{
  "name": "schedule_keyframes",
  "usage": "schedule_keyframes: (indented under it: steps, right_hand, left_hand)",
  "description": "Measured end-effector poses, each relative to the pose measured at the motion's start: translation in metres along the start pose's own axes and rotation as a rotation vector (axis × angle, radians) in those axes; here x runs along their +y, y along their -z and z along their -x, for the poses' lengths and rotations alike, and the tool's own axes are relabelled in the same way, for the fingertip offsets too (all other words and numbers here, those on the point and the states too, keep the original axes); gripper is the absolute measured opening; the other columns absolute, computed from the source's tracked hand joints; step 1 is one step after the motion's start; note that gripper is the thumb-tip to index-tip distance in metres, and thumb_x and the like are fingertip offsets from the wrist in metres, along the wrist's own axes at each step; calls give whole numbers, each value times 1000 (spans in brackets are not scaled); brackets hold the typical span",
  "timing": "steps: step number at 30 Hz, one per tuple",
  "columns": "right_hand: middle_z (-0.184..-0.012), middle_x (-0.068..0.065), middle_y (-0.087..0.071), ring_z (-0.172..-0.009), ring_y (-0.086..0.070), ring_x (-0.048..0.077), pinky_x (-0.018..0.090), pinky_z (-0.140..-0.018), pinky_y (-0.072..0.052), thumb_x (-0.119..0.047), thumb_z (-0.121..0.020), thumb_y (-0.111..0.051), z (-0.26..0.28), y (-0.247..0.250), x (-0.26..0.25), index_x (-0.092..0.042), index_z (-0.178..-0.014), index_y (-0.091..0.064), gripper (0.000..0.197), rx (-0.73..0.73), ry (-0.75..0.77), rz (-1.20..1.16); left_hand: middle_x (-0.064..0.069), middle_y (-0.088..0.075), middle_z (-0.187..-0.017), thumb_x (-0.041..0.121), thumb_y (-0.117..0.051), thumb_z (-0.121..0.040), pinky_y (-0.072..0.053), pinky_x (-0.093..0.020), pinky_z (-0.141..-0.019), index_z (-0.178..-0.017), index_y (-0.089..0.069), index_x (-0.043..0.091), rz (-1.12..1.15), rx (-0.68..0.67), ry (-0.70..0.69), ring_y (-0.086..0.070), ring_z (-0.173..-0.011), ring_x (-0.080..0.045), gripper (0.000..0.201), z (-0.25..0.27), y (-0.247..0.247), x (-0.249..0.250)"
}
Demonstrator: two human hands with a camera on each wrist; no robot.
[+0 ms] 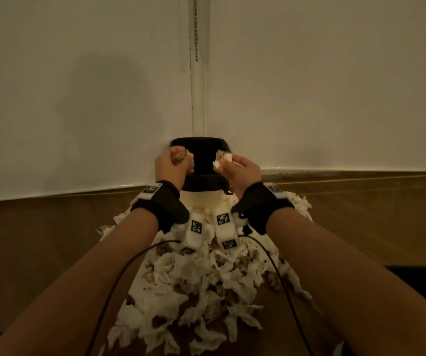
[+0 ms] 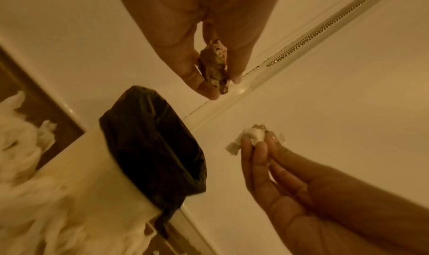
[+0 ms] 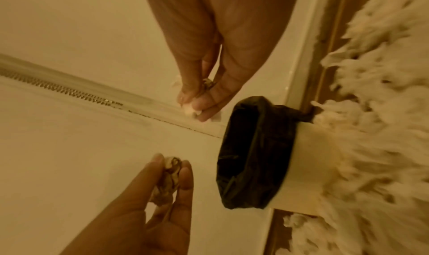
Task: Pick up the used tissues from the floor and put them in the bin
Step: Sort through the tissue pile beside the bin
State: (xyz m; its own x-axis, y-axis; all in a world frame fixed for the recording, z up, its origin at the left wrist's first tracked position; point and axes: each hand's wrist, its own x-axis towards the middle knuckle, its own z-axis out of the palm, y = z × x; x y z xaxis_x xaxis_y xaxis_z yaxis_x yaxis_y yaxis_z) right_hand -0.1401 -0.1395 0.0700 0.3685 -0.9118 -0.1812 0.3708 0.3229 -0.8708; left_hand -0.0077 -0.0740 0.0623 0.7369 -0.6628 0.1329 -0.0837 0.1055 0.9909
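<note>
A white bin (image 1: 201, 199) lined with a black bag (image 1: 201, 160) stands in the wall corner. My left hand (image 1: 173, 163) hovers at the bin's left rim and pinches a brown-stained crumpled tissue (image 1: 179, 157), also seen between its fingers as the stained tissue (image 2: 214, 68) in the left wrist view. My right hand (image 1: 237, 167) is at the bin's right rim, pinching a whiter crumpled tissue (image 1: 223, 159), the same white tissue (image 3: 191, 109) in the right wrist view. A big pile of used tissues (image 1: 196, 286) covers the floor in front of the bin.
White walls (image 1: 78, 98) meet behind the bin, with a beaded cord (image 1: 195, 29) hanging in the corner. Brown wooden floor (image 1: 40, 240) lies on both sides of the pile. Black cables (image 1: 119, 273) run from my wrist cameras back along my forearms.
</note>
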Motion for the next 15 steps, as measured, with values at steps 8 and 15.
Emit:
schedule_keyframes:
  steps: [8,15]
  right_hand:
    - [-86,5,-67,-73,-65,16,24,-65,-56,-10,-82,-71,-82,-10,-20,-6,-105,-64,24,21,14,403]
    - [-133,26,-50,-121,-53,36,38,-101,-46,6,-89,-54,-96,-5,11,3,-139,-36,54,-52,-97,350]
  left_hand:
    - [-5,-57,-81,10,-60,-89,-54,-33,-73,-122,-51,6,58,48,148,-55,-68,-15,34,-47,-16,-11]
    - [-7,-56,-117,19,-57,-92,-50,-33,-92,-144,-26,9,283,98,366,-58,-102,-19,61,-59,-28,-25]
